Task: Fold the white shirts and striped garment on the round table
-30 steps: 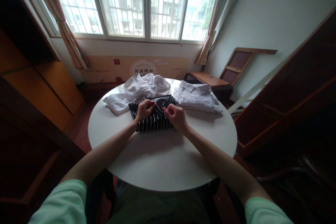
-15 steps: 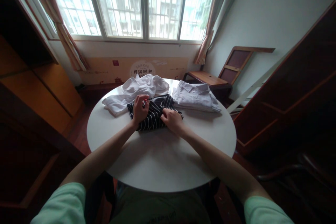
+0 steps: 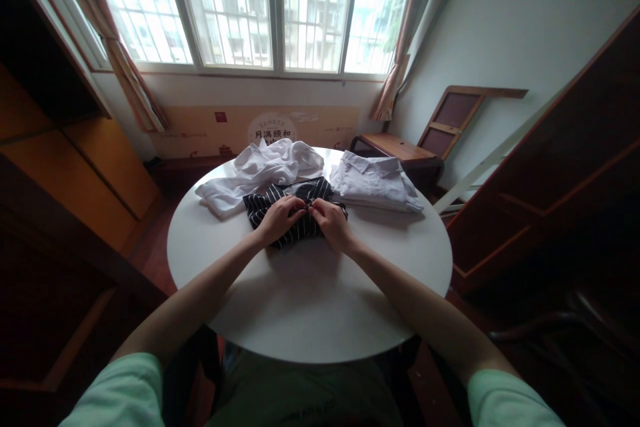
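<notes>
Left hand (image 3: 280,219) rejoined right hand (image 3: 331,221) | striped garment (image 3: 270,199) (bunched)

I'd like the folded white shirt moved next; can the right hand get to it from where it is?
Probably yes: the right hand rests on the striped garment, the folded white shirt lies just beyond, nothing between.
</notes>
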`<state>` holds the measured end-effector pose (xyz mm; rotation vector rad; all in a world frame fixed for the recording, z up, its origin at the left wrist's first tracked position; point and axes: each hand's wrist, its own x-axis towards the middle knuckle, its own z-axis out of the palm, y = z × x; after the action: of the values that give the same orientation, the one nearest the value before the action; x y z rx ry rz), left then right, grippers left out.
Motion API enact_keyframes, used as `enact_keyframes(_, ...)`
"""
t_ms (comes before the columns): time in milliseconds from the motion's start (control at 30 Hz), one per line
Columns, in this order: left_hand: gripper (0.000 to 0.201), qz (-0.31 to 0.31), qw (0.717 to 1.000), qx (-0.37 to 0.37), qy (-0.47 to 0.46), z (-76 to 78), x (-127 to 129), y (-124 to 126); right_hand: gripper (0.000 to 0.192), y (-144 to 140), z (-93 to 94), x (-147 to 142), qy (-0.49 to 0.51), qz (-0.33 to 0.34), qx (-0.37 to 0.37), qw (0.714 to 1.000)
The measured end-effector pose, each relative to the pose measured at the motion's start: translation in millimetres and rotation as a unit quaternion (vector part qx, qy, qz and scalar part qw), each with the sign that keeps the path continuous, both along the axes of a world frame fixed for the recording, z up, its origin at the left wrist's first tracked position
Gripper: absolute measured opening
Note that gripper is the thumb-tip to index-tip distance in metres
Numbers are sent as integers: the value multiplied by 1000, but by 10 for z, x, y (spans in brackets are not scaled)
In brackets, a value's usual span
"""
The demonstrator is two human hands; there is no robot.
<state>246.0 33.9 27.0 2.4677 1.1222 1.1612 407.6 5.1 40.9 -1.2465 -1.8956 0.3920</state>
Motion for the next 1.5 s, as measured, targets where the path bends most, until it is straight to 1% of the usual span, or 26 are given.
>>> enact_keyframes(100,12,-18,1000,7,-7,-12,-21,29,20,2,4,10,36,49,-11,998)
enact_keyframes(200,16,-11,1000,12,-1,2,-13,4,19,34,-12,27,76,87,-40,993)
enact_keyframes(400,15,5,1000,15,1,63,23,-86,21,130,-86,47,165,179,-107,964)
enact_keyframes(467,14,-7,1000,10,-13,70,27,-91,21,148,-100,54,183,194,-117,957)
enact_keyframes(567,14,-41,998,-4,-37,62,21,-76,21,161,-104,71,189,205,-129,952)
enact_keyframes(667,12,-67,996,-19,-49,44,15,-63,22,169,-97,91,174,189,-134,957)
enact_keyframes(833,9,-87,994,-36,-50,44,15,-88,21,180,-91,117,141,150,-129,970)
enact_keyframes(1000,18,-107,991,-60,-45,48,11,-105,20,186,-92,126,114,138,-121,976)
enact_keyframes(1100,18,-112,991,-50,-54,6,15,-77,21,186,-93,126,113,138,-118,977)
enact_keyframes(1267,8,-108,991,-21,-81,-48,28,-23,21,191,-101,120,130,132,-122,975)
enact_keyframes(1333,5,-104,990,-8,-99,-26,29,-24,21,200,-101,121,133,101,-111,980)
enact_keyframes(1433,5,-85,989,19,-123,42,22,-46,21,212,-93,135,141,27,-69,987)
enact_keyframes(1500,4,-65,988,42,-130,86,5,-56,22,211,-79,150,153,-14,-46,987)
